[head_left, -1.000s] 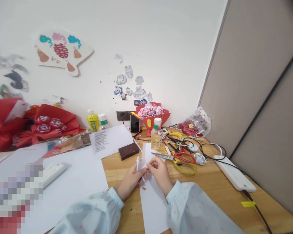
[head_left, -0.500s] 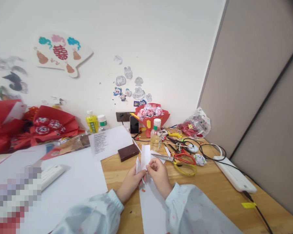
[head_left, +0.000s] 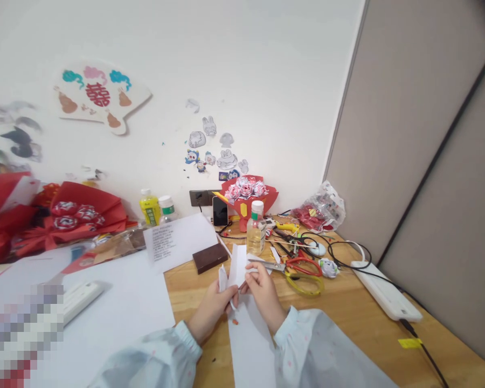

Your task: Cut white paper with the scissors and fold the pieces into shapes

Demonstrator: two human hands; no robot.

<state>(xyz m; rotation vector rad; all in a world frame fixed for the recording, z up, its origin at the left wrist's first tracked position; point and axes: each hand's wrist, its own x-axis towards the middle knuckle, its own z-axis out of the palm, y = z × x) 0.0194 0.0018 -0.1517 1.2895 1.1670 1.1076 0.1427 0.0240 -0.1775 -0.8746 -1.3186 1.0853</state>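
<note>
Works two-handed at a wooden table (head_left: 347, 323), wearing pale-blue sleeves (head_left: 323, 345). Grips folded white paper (head_left: 223, 277) in L hand (head_left: 210, 308), btwn thumb & fingers, w/ one end poking up above thumb. Has R hand (head_left: 263, 293) just beside, thumb & fingertips drawn close nr L thumb; can't tell if pinching anything. Has a long white sheet (head_left: 251, 345) lying on table beneath both hands, w/ sm. orange scrap (head_left: 235, 322) nr its L edge, plus a white strip (head_left: 238, 260) just beyond fingers; can't tell if joined to sheet. Shows red-and-yellow-handled scissors (head_left: 274, 265) nr R fingertips, tips pointing L. Incl. farther back: capped bottle w/ pale-yellow liquid (head_left: 255, 237), red-wrapped bouquet (head_left: 248, 189) & phone (head_left: 220, 211) propped nr wall. Also shows dark-brown block (head_left: 210, 258) L of strip, next to handwritten page (head_left: 178, 242); paper rose (head_left: 328, 268) R of scissors; white oblong device (head_left: 388, 291) w/ cable, far R; fan-shaped cutout (head_left: 81, 105) up on wall, L.
</note>
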